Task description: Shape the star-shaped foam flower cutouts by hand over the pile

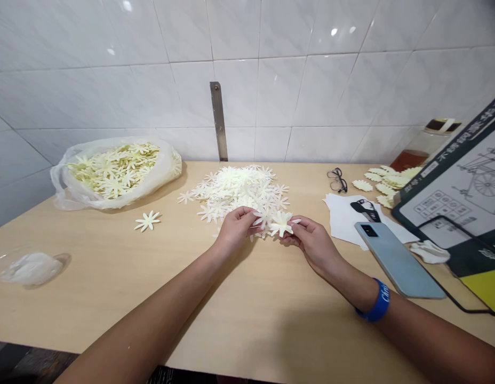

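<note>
Just in front of a heap of white petal cutouts [235,186], my left hand [237,226] pinches a white flower cutout [264,217] between thumb and fingers. My right hand [311,240] is closed on a pale flower [282,224] with raised petals, close beside the left one. The two flowers overlap or nearly touch; which is in front is hard to tell. A single cream flower cutout [147,221] lies on the table to the left. Behind it, an open plastic bag [167,181] holds many yellowish flower cutouts [115,170].
On the right are glasses [337,180], white paper [339,218], a light blue phone [399,261], oval cutouts [385,181], a jar [423,144] and a large box [467,192]. A clear bag with white material [33,268] lies at left. A tiled wall [239,106] stands behind.
</note>
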`<state>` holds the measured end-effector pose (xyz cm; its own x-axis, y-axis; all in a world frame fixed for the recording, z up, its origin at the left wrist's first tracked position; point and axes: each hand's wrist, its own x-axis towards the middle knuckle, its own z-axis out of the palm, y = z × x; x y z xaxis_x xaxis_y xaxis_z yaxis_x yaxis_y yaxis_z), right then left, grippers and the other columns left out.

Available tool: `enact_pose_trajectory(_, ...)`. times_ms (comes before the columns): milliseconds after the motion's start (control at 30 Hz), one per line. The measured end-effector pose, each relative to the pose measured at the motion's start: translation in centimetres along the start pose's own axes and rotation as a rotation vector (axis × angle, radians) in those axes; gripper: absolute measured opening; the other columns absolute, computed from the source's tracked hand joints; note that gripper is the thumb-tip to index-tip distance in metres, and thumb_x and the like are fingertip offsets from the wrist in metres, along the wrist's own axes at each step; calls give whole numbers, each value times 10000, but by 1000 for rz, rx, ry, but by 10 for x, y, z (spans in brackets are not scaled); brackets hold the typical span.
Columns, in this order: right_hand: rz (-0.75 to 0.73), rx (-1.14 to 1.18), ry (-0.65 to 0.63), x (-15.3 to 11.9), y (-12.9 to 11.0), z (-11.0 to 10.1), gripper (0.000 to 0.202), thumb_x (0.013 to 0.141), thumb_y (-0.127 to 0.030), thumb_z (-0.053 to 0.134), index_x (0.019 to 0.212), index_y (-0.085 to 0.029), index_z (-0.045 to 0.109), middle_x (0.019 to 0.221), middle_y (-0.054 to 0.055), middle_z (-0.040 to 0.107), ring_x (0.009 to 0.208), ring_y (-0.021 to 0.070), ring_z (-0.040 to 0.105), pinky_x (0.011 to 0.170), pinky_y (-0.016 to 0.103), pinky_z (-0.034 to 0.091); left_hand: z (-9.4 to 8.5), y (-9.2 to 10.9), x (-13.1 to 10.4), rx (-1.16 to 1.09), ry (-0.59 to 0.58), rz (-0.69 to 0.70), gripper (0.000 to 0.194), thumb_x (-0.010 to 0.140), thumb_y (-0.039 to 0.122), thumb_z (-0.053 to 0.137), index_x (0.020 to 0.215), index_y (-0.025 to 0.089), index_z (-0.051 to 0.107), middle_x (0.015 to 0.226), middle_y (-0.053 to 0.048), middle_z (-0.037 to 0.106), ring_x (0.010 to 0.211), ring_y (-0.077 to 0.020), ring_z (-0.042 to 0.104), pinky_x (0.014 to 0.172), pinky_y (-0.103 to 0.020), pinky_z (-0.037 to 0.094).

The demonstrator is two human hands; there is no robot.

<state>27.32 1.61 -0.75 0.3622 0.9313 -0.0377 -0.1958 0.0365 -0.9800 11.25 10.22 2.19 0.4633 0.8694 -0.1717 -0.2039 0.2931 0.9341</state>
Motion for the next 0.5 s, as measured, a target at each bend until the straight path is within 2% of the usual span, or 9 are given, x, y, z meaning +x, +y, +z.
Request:
enact_pose_trajectory(100,-36,1,117,2,0,-3,239,724,-409,747,741,-194,644,668,21,650,631,173,632,607,316,528,-5,2,3,-74,24,-35,96,710,155,688,706,129,596,750,-35,637,719,-106,647,774,-253,549)
enact_pose_trajectory(233,-74,48,232,4,-2,-8,212,741,-387,735,736,-202,631,691,22,656,645,170,636,617,310,520,-10,2,9,-151,-10,-56,65,738,137,639,734,125,576,794,-74,671,753,-138,685,807,-277,567)
enact_pose_trajectory(400,-78,80,173,3,-4,-6,205,751,-384,736,730,-206,637,702,17,646,647,160,619,645,313,525,-7,4,9,-258,39,-190,37,776,157,568,799,145,541,746,-86,680,735,-183,714,808,-323,588)
enact_pose_trajectory(500,-57,78,136,2,-3,-5,213,748,-394,741,735,-202,650,699,17,643,653,158,615,624,297,517,-4,3,8,-238,39,-216,65,814,202,569,811,145,538,737,-93,679,702,-178,707,784,-319,592)
